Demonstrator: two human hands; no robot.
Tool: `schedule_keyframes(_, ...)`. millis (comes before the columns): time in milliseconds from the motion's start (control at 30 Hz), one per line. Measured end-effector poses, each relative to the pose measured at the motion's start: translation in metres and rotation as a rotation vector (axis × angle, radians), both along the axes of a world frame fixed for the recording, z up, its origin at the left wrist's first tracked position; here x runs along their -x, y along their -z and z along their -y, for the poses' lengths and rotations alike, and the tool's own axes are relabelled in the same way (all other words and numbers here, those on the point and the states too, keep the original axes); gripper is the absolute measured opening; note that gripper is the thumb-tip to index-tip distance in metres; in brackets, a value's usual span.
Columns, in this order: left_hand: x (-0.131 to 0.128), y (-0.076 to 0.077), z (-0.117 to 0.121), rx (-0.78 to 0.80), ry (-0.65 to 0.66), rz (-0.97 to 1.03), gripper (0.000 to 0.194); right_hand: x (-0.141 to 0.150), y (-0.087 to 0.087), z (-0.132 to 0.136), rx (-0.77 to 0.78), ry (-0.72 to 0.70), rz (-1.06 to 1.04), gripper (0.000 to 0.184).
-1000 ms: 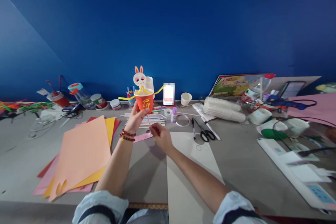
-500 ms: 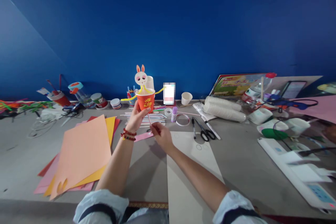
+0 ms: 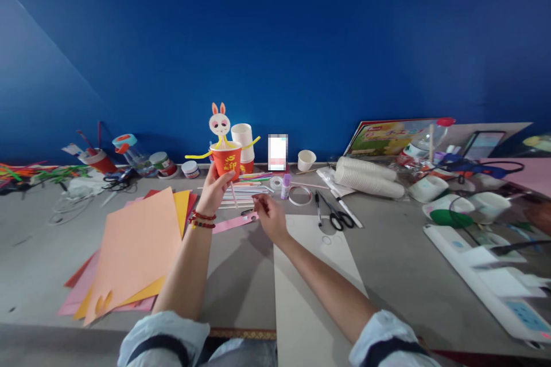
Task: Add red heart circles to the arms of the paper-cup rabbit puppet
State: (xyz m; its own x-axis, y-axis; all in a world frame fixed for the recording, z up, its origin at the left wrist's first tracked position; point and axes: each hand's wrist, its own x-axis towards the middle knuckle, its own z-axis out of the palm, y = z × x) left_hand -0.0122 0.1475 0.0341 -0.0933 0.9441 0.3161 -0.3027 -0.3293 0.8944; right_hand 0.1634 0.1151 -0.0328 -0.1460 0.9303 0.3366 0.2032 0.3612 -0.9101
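Note:
My left hand (image 3: 215, 190) is wrapped round a red paper cup (image 3: 227, 161) with yellow print, lifted above the table. A white rabbit head (image 3: 220, 124) with pink ears rises out of the cup, and yellow pipe-cleaner arms (image 3: 198, 156) stick out at its sides. Below the cup a thin pale stick (image 3: 233, 195) hangs down, its lower end free. To the right of that stick is my right hand (image 3: 270, 217), fingers curled together, with nothing visible in them. A pink paper strip (image 3: 232, 222) lies on the table between the hands.
Coloured paper sheets (image 3: 138, 241) are stacked at left. A white sheet (image 3: 314, 281) lies under my right forearm. Black scissors (image 3: 341, 218), a pen (image 3: 318, 209), a glue stick (image 3: 285, 186) and stacked paper cups (image 3: 368, 179) sit to the right, before a power strip (image 3: 482, 281).
My right hand has let go of the stick and moved slightly right. My left hand has carried the cup and rabbit a little to the left, uncovering white cups behind.

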Motion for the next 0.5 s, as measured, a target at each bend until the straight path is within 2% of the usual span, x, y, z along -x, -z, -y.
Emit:
schedule_keyframes(167, 0.018, 0.006, -0.001, 0.044, -0.024, -0.006, 0.049, -0.014, -0.029, -0.012, 0.009, 0.037, -0.138, 0.031)
schedule_keyframes(333, 0.028, 0.016, -0.004, 0.044, -0.023, -0.032, 0.05, -0.031, -0.059, -0.02, 0.056, -0.025, -0.199, 0.029)
schedule_keyframes(400, 0.027, 0.022, -0.006, 0.046, -0.014, -0.015, 0.049, -0.041, -0.063, -0.011, 0.083, -0.088, -0.178, 0.028)
schedule_keyframes(500, 0.023, 0.034, -0.007, 0.066, -0.006, 0.003, 0.044, -0.061, -0.055, 0.014, 0.149, -0.245, -0.014, 0.023)
